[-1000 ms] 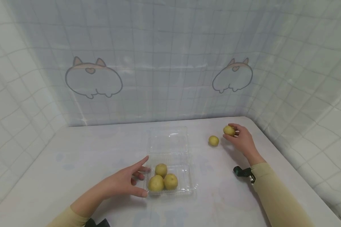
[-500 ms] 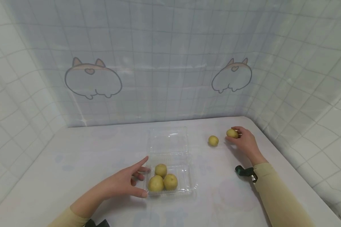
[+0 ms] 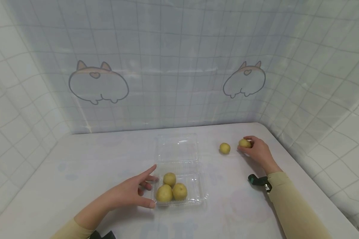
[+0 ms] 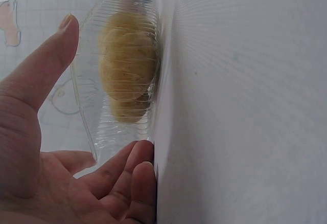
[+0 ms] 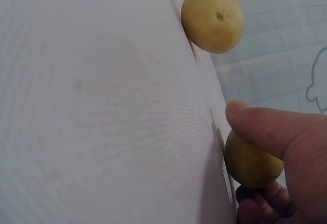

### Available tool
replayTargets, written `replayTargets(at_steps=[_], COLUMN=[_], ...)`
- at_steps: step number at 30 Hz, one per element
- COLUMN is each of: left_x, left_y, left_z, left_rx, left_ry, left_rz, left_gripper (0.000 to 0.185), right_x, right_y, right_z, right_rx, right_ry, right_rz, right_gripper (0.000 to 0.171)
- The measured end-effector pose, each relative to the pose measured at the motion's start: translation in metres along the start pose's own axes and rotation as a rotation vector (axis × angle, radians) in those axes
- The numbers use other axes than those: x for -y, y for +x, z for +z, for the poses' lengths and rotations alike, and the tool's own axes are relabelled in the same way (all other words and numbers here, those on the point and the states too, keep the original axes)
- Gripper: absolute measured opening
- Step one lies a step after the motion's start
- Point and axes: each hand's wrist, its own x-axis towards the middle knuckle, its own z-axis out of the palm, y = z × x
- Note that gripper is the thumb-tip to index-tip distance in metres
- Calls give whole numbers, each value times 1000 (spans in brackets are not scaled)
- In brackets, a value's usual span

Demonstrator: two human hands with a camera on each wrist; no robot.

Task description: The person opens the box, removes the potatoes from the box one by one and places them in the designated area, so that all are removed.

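— Fingers first, nearest ones: what is your left hand [image 3: 128,194] doing?

— It lies open beside the clear box [image 3: 179,172], straight fingers [image 4: 134,168] touching its near left corner, thumb along the wall. Three fruits [image 3: 171,188] sit inside, and the lid lies flat on the desk [image 3: 77,166] behind them. I judge this hand should only steady the box, pressing lightly so the thin plastic does not slide or buckle.

— And the right?

— My right hand [image 3: 258,151] is farther out, near the desk's right edge, fingers curled round a fruit [image 5: 251,161]. The thumb sits on top, the others underneath, and the fruit seems to touch the desk or nearly so. A loose fruit [image 3: 224,148] lies just beside it, apart from my hand.

— How would you handle it well?

— Keep the pinch even and gentle; it is round and would roll if it slipped. I would also mind the loose one, since a knuckle could nudge it away.

— Anything changed from a second ago?

— The held fruit was raised a little then and has come down toward the desk. My left hand, the box and the loose fruit have stayed put.
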Motion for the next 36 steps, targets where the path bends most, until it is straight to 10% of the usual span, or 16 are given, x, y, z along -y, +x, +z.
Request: replayTargets(at_steps=[26, 36], left_x=[-2, -1], left_y=[0, -1], left_z=[-1, -1], left_rx=[0, -1], left_ry=[-24, -21], left_rz=[-11, -3], left_gripper=[112, 112], right_x=[5, 17], right_y=[2, -1], right_z=[-7, -24], right_rx=[62, -97], right_ry=[20, -9], right_rz=[12, -52], right_gripper=[77, 75])
